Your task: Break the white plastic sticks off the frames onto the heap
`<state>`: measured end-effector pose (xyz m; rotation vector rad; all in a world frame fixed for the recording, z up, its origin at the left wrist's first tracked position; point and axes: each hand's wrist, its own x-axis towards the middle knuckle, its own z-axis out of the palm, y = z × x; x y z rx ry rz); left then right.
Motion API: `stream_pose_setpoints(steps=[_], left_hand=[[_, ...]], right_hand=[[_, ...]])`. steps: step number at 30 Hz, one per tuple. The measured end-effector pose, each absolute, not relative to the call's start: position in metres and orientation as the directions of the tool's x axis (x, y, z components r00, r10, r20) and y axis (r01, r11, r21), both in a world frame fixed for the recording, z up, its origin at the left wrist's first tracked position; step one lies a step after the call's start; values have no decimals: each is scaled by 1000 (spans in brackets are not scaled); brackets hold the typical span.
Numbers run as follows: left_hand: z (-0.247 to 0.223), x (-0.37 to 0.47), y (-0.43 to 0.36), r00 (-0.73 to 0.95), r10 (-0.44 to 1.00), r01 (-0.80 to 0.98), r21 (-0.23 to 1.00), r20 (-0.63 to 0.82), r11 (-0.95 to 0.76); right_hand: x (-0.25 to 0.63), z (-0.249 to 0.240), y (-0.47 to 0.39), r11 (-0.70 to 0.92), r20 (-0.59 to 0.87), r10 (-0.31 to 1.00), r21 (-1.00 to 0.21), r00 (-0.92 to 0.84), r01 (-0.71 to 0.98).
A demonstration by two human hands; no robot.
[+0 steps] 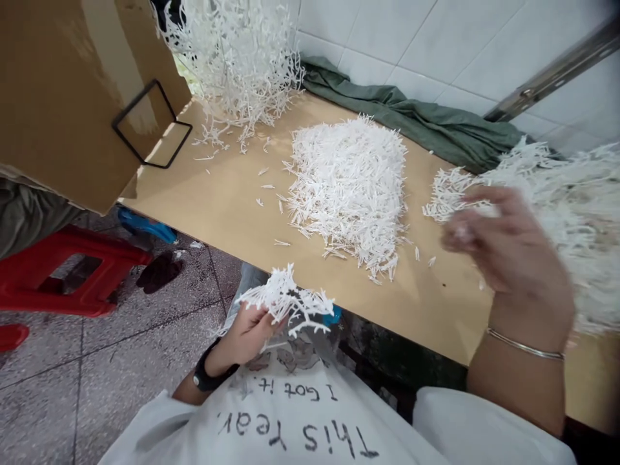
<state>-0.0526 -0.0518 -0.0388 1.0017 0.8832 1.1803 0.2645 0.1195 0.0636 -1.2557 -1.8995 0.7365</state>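
My left hand [252, 332], with a black band at the wrist, is closed around a bunch of white branched pieces [285, 297] in front of my shirt, near the table's front edge. My right hand [504, 239], wearing a thin bangle, is raised over the right part of the table and blurred by motion. Its fingers are bent; whether anything is between them cannot be made out. Just behind it lies a small white cluster [448, 190]. A thick, roughly square heap of short white pieces [351, 187] covers the middle of the table.
A tall tangle of white branched strands [237, 58] stands at the back left, beside cardboard [72, 84] and a black wire stand [152, 126]. Another large white pile [581, 219] lies at the right. Green cloth [411, 113] runs along the tiled wall. A red stool [68, 271] is at left.
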Motion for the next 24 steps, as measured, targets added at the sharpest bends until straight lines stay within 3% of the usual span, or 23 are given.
stream_pose_setpoints(steps=[3,7,9,11,13,16,20,24], left_hand=[[-36,-49,-44,148,989,-256,967,30,9],[-32,-47,-38,124,991,-201,979,58,-33],[-31,-46,-38,136,989,-180,983,64,-39],[-30,-44,-39,166,984,-138,989,67,-44],[-27,-42,-38,202,977,-57,997,65,-54],[-18,-41,-35,245,966,122,986,78,-110],[-9,-41,-30,320,942,269,943,105,-196],[-13,-43,-30,304,938,304,917,164,-258]], right_hand=[[251,29,135,334,253,943,-678,-218,655],[216,16,121,418,431,883,-543,-186,729],[195,22,98,490,411,868,-608,-280,625],[175,29,75,504,285,823,-766,-491,399],[159,33,57,367,153,715,-912,-682,181],[146,32,47,63,-15,634,-996,-773,70],[146,29,47,-247,-279,608,-956,-743,156],[153,28,47,-411,-451,463,-872,-763,266]])
